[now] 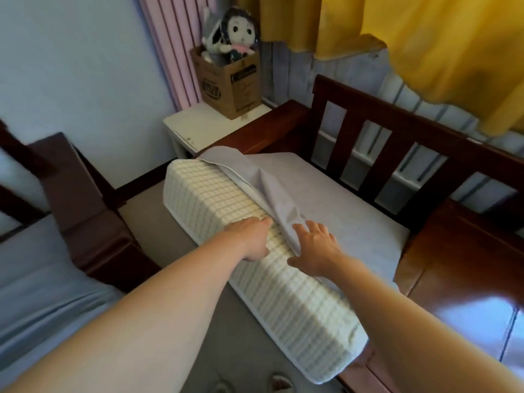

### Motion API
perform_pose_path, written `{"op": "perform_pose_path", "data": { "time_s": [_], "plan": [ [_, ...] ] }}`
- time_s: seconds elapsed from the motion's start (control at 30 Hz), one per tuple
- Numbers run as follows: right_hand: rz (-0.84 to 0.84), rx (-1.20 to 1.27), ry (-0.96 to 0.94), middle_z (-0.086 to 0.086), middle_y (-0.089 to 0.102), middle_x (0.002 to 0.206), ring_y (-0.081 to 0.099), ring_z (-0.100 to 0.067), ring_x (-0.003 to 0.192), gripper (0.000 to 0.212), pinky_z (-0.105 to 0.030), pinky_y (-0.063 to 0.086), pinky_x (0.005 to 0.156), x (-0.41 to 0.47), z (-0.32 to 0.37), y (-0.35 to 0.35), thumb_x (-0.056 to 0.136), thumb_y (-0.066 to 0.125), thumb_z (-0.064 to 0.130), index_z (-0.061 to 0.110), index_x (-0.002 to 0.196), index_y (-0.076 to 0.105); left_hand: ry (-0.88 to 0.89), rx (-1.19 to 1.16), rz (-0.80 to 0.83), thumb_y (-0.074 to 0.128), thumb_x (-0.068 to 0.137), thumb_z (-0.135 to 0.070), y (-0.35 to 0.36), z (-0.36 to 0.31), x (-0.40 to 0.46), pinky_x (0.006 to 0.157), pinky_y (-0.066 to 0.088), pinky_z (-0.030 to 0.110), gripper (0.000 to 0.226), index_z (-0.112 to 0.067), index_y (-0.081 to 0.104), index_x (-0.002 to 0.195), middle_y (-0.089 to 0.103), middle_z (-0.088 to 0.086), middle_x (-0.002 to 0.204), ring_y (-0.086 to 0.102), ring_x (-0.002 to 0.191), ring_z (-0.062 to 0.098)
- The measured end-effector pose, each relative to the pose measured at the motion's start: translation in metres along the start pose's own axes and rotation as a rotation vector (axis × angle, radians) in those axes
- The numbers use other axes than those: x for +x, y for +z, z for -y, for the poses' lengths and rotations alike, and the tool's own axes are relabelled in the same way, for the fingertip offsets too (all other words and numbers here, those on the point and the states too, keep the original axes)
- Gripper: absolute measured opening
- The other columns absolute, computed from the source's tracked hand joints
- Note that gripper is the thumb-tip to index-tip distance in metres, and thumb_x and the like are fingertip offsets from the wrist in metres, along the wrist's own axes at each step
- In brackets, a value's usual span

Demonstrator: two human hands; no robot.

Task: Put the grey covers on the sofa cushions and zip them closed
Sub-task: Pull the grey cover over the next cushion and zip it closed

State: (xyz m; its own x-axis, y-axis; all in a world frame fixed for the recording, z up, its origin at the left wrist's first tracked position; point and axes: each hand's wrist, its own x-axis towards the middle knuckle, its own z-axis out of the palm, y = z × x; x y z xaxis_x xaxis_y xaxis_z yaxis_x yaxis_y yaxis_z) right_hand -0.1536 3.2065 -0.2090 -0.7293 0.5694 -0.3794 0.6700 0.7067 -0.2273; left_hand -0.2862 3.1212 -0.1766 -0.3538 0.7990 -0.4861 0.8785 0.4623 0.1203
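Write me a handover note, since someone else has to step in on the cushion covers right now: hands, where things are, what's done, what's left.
Left hand: resting on the checked cushion at the cover's edge, fingers toward the fold; whether it grips the fabric cannot be told.
Right hand: open, fingers spread on the grey cover.
Cushion lies on the wooden sofa frame, front side hanging past the seat.
Done: cover is over the top and far side.
Left: pull the folded-back flap down over the bare checked front side, then zip it closed. Zip not visible.
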Motion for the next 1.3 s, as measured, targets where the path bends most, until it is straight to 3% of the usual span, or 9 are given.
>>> {"op": "perform_pose_path", "data": {
  "time_s": [0.33, 0.43, 0.57, 0.73, 0.9, 1.0, 1.1, 1.3],
  "plan": [
    [0.01, 0.166, 0.494, -0.013, 0.025, 0.147, 0.024, -0.032, 0.134, 0.072, -0.042, 0.026, 0.107, 0.014, 0.003, 0.047, 0.086, 0.056, 0.044, 0.018, 0.143, 0.023, 0.5, 0.176, 0.101, 0.057, 0.087, -0.024, 0.013, 0.008, 0.081, 0.104, 0.036, 0.036, 0.056, -0.015, 0.036, 0.138, 0.039, 0.007, 0.141, 0.039, 0.13, 0.026],
    [-0.068, 0.169, 0.607, -0.01, 0.036, 0.139, 0.032, -0.03, 0.128, 0.063, -0.04, 0.028, 0.104, 0.013, 0.013, 0.066, 0.085, 0.056, 0.042, 0.016, 0.137, 0.032, 0.661, 0.249, 0.066, 0.061, 0.086, -0.03, 0.026, 0.008, 0.092, 0.108, 0.031, 0.038, 0.059, -0.015, 0.036, 0.137, 0.036, 0.005, 0.142, 0.033, 0.133, 0.025],
    [-0.184, 0.129, 0.708, -0.008, 0.046, 0.13, 0.04, -0.027, 0.123, 0.039, -0.04, 0.028, 0.102, 0.018, 0.016, 0.088, 0.089, 0.049, 0.03, 0.015, 0.125, 0.044, 0.72, 0.297, -0.009, 0.057, 0.087, -0.026, 0.048, 0.003, 0.11, 0.108, 0.027, 0.038, 0.054, -0.019, 0.035, 0.137, 0.034, 0.0, 0.143, 0.029, 0.134, 0.021],
    [-0.323, -0.045, 0.726, -0.012, 0.054, 0.116, 0.051, -0.029, 0.108, 0.026, -0.039, 0.034, 0.092, 0.023, 0.005, 0.104, 0.094, 0.034, 0.013, 0.009, 0.114, 0.051, 0.73, 0.35, -0.04, 0.052, 0.088, -0.019, 0.073, -0.01, 0.122, 0.109, 0.022, 0.045, 0.048, -0.024, 0.039, 0.135, 0.037, -0.001, 0.142, 0.031, 0.134, 0.019],
    [-0.376, -0.1, 0.759, -0.014, 0.059, 0.11, 0.055, -0.03, 0.103, 0.025, -0.037, 0.038, 0.085, 0.02, -0.003, 0.104, 0.092, 0.035, 0.005, 0.006, 0.11, 0.052, 0.77, 0.372, -0.221, 0.041, 0.093, -0.016, 0.082, -0.022, 0.124, 0.099, 0.028, 0.035, 0.03, -0.024, 0.053, 0.119, 0.053, 0.002, 0.126, 0.044, 0.123, 0.021],
    [-0.54, -0.07, 0.854, -0.013, 0.061, 0.102, 0.057, -0.029, 0.096, 0.022, -0.036, 0.038, 0.08, -0.003, -0.004, 0.11, 0.091, 0.035, 0.006, 0.008, 0.104, 0.053, 0.855, 0.328, -0.359, 0.037, 0.095, -0.019, 0.083, -0.033, 0.114, 0.087, 0.034, 0.03, 0.029, -0.021, 0.06, 0.111, 0.062, 0.003, 0.115, 0.053, 0.112, 0.022],
    [-0.597, -0.069, 0.921, -0.014, 0.062, 0.1, 0.057, -0.031, 0.094, 0.022, -0.038, 0.035, 0.081, -0.032, 0.004, 0.119, 0.091, 0.033, 0.008, 0.01, 0.1, 0.053, 0.945, 0.196, -0.377, 0.04, 0.091, -0.015, 0.09, -0.038, 0.091, 0.08, 0.036, 0.032, 0.021, -0.021, 0.058, 0.1, 0.065, 0.005, 0.106, 0.057, 0.101, 0.027],
    [-0.611, -0.001, 0.795, -0.009, 0.064, 0.09, 0.056, -0.029, 0.086, 0.003, -0.039, 0.03, 0.078, -0.065, 0.029, 0.141, 0.085, 0.04, 0.02, 0.019, 0.082, 0.04, 1.036, 0.127, -0.396, 0.041, 0.088, -0.018, 0.121, -0.018, 0.062, 0.074, 0.033, 0.034, 0.012, -0.022, 0.05, 0.094, 0.061, 0.003, 0.099, 0.055, 0.098, 0.026]
  ]
}}
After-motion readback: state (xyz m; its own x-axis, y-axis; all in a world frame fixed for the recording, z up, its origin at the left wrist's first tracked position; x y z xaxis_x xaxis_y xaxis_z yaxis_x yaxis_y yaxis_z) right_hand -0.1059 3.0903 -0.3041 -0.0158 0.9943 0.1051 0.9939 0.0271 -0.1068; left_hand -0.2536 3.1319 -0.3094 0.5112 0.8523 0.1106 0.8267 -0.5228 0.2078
